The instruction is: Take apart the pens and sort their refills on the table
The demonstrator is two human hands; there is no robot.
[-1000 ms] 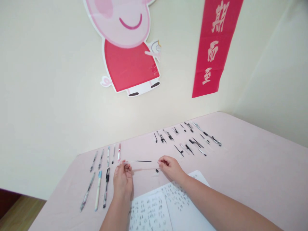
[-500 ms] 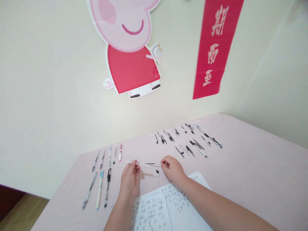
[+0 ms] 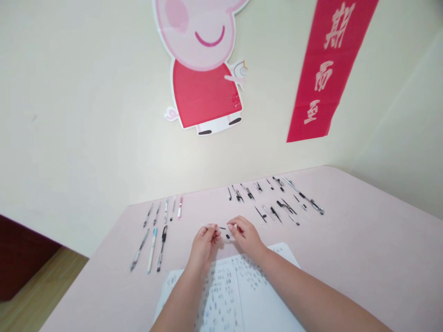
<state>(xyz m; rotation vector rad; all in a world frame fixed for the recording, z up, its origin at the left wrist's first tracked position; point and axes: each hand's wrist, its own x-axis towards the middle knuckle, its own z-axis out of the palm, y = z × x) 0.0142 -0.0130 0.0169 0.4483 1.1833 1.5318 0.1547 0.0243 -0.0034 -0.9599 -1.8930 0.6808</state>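
Observation:
Over the near middle of the table, my left hand (image 3: 206, 240) is closed around a clear pen barrel, mostly hidden by the fingers. My right hand (image 3: 245, 233) pinches the end of a thin pale pen refill, hardly visible in the narrow gap between the hands. A short dark stick (image 3: 222, 228) shows in that gap, on the table. Just below it lies a small black pen cap (image 3: 227, 236). The wrists are above an open notebook (image 3: 259, 299) with handwriting on its pages.
Whole pens, among them a light blue and cream one (image 3: 152, 251) and a black-capped one (image 3: 162, 249), lie in two rows at left. Several dismantled pen parts (image 3: 273, 213) are spread at back right on the pink table (image 3: 346, 258). A wall (image 3: 104, 138) stands behind.
My hands have come closer together, so less of the refill shows between them. The view has shifted, and the wall figure and banner appear farther right.

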